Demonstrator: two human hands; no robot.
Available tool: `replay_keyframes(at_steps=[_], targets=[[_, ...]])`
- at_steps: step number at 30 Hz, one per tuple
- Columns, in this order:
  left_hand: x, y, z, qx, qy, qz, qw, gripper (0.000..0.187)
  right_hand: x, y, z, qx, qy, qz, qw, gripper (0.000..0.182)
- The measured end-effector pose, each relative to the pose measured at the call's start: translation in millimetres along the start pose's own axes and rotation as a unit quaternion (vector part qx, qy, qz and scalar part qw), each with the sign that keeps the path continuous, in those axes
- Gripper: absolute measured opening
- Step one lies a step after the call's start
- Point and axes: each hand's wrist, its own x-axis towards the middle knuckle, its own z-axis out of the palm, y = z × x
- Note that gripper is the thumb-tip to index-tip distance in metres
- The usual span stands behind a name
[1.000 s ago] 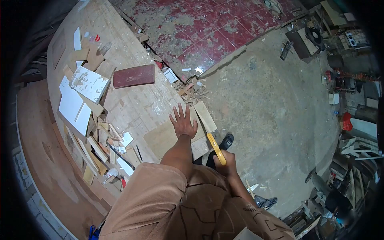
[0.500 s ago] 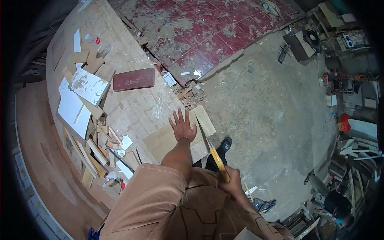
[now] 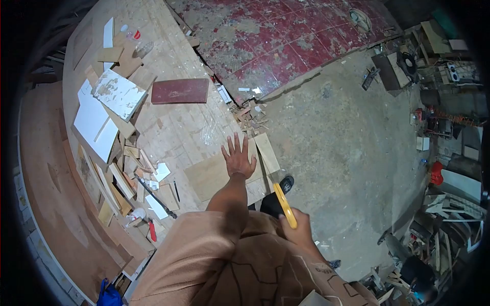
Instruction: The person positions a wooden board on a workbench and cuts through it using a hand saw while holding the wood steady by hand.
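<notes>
My left hand [image 3: 239, 162] lies flat with its fingers spread on a thin light-brown board [image 3: 206, 178] at the table's right edge. My right hand [image 3: 297, 228], to the right of the table, is wrapped round the yellow handle of a handsaw [image 3: 285, 205]. The saw's narrow blade runs up from the handle along the board's right side. Beyond the cut line, a strip of the same board [image 3: 267, 153] juts over the floor, angled away at its lower end.
A dark red block [image 3: 179, 91] rests on the wooden table [image 3: 168, 127]. White panels [image 3: 97, 122], wood offcuts and a pencil [image 3: 176, 190] lie to the left. Scraps are heaped beyond the table edge. Tools and timber line the right side of the concrete floor [image 3: 352, 153].
The whole view has shifted slightly. My right hand and the yellow handle have moved a little to the right, while my left hand stays flat on the board.
</notes>
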Motion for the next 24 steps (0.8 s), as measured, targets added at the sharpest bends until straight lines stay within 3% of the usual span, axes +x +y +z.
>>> replay_keyframes(at_steps=[2,3,6,12,15,17,21,24], targets=[[-2.0,-0.6,1.6,0.000,-0.004,0.001,1.000,0.085,-23.0,-13.9,-22.9,0.018,-0.022,0.089,0.996,0.021],[-1.3,-0.6,1.2,0.006,-0.001,0.005,1.000,0.085,-21.7,-14.6,-23.8,0.014,-0.022,0.089,0.996,0.021],[1.2,0.6,-2.1,0.010,-0.032,-0.005,0.999,0.084,9.2,-2.9,-7.7,-0.039,-0.010,-0.026,0.999,0.021],[0.7,1.2,-4.7,-0.006,-0.034,-0.008,0.999,0.086,113.7,5.5,56.2,-0.036,0.022,-0.054,0.998,0.023],[-0.1,2.7,-11.9,0.001,-0.041,-0.008,0.999,0.087,94.9,16.6,59.4,-0.067,0.044,-0.083,0.993,0.024],[0.9,2.1,-7.7,0.001,-0.035,-0.005,0.999,0.087,69.8,5.6,39.6,0.008,0.009,-0.011,1.000,0.022],[-0.5,0.7,-1.4,0.005,-0.017,-0.006,1.000,0.087,-0.8,-3.7,-0.5,0.001,0.006,0.015,1.000,0.020],[0.0,-0.4,2.1,0.006,-0.010,-0.003,1.000,0.087,-1.9,5.5,-0.4,-0.009,-0.012,0.018,1.000,0.019]])
